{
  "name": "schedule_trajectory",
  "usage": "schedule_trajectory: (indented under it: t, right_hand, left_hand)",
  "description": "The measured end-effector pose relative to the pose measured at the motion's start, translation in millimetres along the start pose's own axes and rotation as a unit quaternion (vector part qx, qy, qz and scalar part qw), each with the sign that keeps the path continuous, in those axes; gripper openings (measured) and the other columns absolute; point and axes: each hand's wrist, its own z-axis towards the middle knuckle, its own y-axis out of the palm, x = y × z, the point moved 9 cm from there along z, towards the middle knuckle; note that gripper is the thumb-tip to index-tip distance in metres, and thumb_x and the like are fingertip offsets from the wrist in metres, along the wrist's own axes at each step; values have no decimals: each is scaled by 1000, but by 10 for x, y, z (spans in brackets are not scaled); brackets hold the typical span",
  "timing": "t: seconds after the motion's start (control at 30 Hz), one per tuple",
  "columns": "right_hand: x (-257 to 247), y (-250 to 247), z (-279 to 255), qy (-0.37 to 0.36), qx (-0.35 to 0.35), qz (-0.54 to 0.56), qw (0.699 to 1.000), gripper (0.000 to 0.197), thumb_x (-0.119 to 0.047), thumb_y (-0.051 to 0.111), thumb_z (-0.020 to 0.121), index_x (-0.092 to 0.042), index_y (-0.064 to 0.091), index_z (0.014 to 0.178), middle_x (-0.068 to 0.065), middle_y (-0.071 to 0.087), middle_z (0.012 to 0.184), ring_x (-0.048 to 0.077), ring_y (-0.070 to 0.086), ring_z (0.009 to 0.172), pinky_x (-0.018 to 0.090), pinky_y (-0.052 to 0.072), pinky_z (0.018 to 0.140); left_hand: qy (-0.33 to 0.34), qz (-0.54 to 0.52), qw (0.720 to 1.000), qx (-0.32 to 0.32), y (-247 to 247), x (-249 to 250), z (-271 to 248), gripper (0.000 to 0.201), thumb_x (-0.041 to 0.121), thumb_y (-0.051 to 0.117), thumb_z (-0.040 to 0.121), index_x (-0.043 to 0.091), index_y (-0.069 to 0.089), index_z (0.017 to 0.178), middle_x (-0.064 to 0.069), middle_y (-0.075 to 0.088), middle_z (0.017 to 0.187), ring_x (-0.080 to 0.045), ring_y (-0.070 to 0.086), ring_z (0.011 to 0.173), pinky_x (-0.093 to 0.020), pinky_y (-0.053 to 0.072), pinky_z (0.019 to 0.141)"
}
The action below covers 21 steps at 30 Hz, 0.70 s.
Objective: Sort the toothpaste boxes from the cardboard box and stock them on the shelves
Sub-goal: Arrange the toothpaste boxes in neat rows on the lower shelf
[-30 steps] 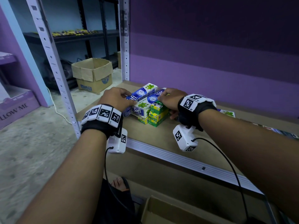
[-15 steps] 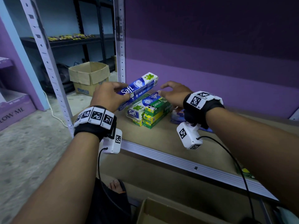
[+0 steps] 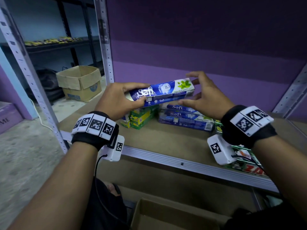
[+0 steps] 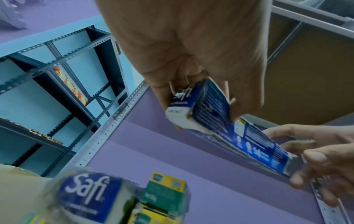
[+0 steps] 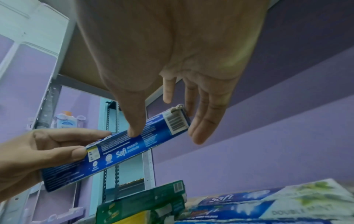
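Observation:
My left hand (image 3: 139,93) grips the left end of a blue Safi toothpaste box (image 3: 159,93) and holds it level above the shelf (image 3: 166,141). My right hand (image 3: 187,88) is spread round the box's right end. In the right wrist view its thumb (image 5: 134,131) touches the box (image 5: 122,151) while the other fingers stay straight past the end. Below on the shelf are a stack of green and yellow boxes (image 3: 141,117) and a stack of blue Safi boxes (image 3: 184,118). An open cardboard box (image 3: 166,216) sits low in front of me.
Red and green packs (image 3: 245,165) lie at the shelf's front right, under my right wrist. A grey perforated upright (image 3: 104,39) stands at the shelf's back left, another (image 3: 28,72) at the front left. A second cardboard box (image 3: 79,82) sits on the floor to the left.
My left hand has lifted the blue box off the left stack and swung it up and to the right. My right hand left the stack and moved to the box's right end.

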Motion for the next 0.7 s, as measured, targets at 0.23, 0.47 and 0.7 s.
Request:
schedule_trajectory:
  t: [0.23, 0.47, 0.7]
  right_hand:
    - [348, -138, -302, 15, -10, -65, 998, 65, -26, 82, 77, -30, 52, 135, 1, 50, 127, 16, 60, 92, 28, 49, 91]
    - [689, -157, -405, 92, -30, -64, 993, 46, -29, 83, 75, -26, 64, 117, -10, 63, 108, 5, 55, 83, 17, 36, 74]
    - [951, -123, -507, 167, -65, -91, 980, 50, -36, 85, 71, -29, 64, 116, -4, 62, 107, 15, 59, 96, 23, 40, 78]
  left_hand:
    - [30, -23, 996, -85, 371, 211, -37, 35, 27, 73, 85, 36, 69, 119, 18, 72, 107, 8, 65, 94, -12, 53, 70]
    - [23, -46, 980, -191, 824, 220, -49, 51, 20, 63, 95, 36, 47, 141, 11, 65, 122, 0, 58, 117, -25, 49, 98]
    - [4, 18, 970, -244, 1182, 140, -67, 47, 16, 57, 98, 29, 48, 142, 9, 57, 135, -7, 51, 126, -32, 40, 107]
